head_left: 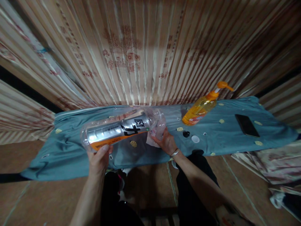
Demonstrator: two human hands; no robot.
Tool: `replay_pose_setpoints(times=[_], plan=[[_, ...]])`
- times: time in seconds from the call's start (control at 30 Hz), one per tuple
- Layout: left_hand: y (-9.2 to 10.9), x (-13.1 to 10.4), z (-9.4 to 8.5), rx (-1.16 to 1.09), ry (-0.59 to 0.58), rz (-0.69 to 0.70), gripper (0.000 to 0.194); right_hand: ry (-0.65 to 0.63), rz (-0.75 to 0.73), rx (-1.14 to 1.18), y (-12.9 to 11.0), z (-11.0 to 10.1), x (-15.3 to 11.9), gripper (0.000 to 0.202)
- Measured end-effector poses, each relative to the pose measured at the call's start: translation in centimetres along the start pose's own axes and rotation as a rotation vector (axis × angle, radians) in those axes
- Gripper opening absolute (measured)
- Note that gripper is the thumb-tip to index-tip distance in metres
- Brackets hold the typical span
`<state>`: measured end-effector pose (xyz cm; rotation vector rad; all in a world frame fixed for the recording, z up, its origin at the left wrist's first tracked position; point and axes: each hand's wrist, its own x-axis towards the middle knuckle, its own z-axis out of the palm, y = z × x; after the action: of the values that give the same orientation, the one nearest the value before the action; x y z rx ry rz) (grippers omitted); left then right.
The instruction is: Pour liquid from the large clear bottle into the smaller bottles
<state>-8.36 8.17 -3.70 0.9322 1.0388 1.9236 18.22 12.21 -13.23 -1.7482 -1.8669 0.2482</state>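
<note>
My left hand (98,158) is closed around the base end of a large clear plastic bottle (117,128) with a silver and orange label. The bottle lies tilted nearly sideways, its neck pointing right. At that neck, my right hand (167,142) grips a small clear plastic bottle (160,128); their edges overlap, and I cannot tell whether the mouths touch. Something pale, like paper (152,140), shows below the small bottle. To the right stands a pump bottle (199,110) of yellow-orange liquid with an orange pump head.
A teal patterned cloth (131,158) covers the narrow table. On it lie a small black cap (186,134), a white round lid (195,139) and a dark phone (247,125) farther right. Pleated beige curtains (150,56) hang behind. My legs are below the front edge.
</note>
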Motion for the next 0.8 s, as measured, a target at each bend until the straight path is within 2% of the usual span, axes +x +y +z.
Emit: replay_pose_setpoints(times=[0.23, 0.43, 0.8], plan=[[0.1, -0.1, 0.0, 0.002, -0.004, -0.031, 0.061, 0.038, -0.011, -0.019, 0.3, 0.5, 0.0, 0.079], [0.3, -0.3, -0.2, 0.03, -0.002, -0.066, 0.063, 0.07, -0.035, -0.039, 0.8, 1.1, -0.1, 0.081], [0.9, -0.5, -0.2, 0.032, -0.059, -0.084, 0.07, 0.047, -0.025, -0.06, 0.5, 0.6, -0.1, 0.084]])
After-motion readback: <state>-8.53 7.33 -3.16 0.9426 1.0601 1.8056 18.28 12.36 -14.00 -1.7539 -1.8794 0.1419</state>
